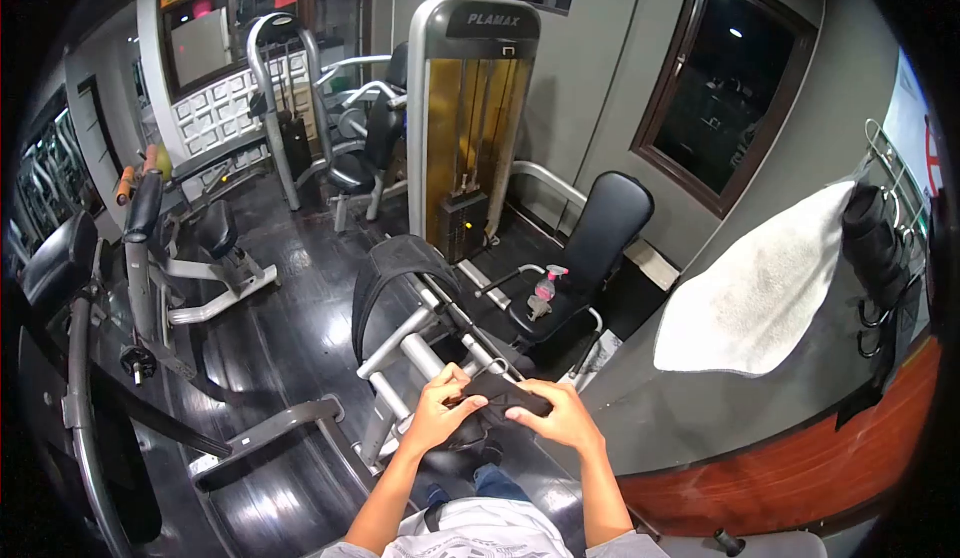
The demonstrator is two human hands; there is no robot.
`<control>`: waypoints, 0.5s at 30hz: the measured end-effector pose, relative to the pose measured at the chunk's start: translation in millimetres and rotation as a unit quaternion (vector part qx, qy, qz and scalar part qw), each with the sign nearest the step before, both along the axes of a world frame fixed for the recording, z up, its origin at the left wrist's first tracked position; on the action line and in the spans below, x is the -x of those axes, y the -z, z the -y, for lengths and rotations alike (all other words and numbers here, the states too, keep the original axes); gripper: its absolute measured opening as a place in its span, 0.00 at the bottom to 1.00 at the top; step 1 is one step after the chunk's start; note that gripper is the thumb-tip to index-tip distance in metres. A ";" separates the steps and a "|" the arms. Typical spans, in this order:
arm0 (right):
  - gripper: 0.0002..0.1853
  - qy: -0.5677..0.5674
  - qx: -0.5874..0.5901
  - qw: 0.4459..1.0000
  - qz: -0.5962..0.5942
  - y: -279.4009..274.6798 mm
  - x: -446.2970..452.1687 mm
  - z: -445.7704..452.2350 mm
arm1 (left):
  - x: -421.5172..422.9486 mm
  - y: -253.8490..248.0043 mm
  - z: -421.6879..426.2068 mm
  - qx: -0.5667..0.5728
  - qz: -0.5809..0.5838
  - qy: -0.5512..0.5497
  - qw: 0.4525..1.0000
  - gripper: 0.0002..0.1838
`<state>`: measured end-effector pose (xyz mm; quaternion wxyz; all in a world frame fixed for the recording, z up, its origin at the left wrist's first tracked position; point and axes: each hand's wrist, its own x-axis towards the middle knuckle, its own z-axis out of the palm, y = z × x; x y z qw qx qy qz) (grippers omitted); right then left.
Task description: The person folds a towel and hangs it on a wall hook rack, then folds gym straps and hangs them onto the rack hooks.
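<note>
Both of my hands hold a wide black strap (497, 395) in front of my waist, with a metal ring at its upper edge. My left hand (438, 416) pinches the strap's left end between thumb and fingers. On the other end, my right hand (562, 420) grips with its thumb on top and the fingers partly hidden behind. Just beyond the hands is a machine's grey tubular frame (425, 355), with a black cloth-like piece (398, 258) draped over its upper part.
A weight-stack tower (475, 128) stands ahead. On a black seat (545, 316) rest a pink spray bottle (550, 283) and a crumpled cloth. A white towel (755, 283) hangs by the right wall near hooks holding black gear (875, 243). More gym machines (150, 258) are at left.
</note>
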<state>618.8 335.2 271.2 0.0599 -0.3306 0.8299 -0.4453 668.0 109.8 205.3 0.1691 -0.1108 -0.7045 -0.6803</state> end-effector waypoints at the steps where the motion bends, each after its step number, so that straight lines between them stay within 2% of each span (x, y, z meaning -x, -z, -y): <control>1: 0.28 0.001 0.000 1.000 -0.005 8.2 2.6 -5.1 | 1.0 7.6 -1.4 -0.031 0.000 0.016 0.999 0.16; 4: 0.28 -0.001 -0.046 0.999 0.006 18.4 2.7 -19.0 | 0.4 13.6 -3.2 -0.076 0.010 -0.010 0.997 0.16; 6: 0.26 -0.011 -0.021 0.999 0.030 28.5 3.2 -26.7 | -0.6 12.3 -6.0 -0.115 0.046 -0.010 0.992 0.18; 8: 0.26 -0.036 -0.061 0.988 0.140 21.7 0.6 -31.9 | -2.0 18.4 -2.8 -0.186 0.170 -0.009 0.968 0.18; 9: 0.26 -0.035 -0.060 0.987 0.142 28.1 2.3 -37.7 | 3.2 20.8 -2.4 -0.152 0.135 -0.011 0.979 0.19; 11: 0.19 -0.031 0.006 0.954 0.299 45.1 6.7 -53.6 | 5.8 13.3 -7.3 -0.195 0.154 -0.007 0.969 0.20; 13: 0.18 0.000 0.013 0.946 0.323 32.5 4.3 -66.0 | 8.4 -9.8 -15.0 -0.252 0.181 0.000 0.950 0.20; 15: 0.16 0.024 0.017 0.937 0.348 9.9 2.3 -79.9 | 13.6 -14.9 -21.0 -0.240 0.178 0.003 0.954 0.20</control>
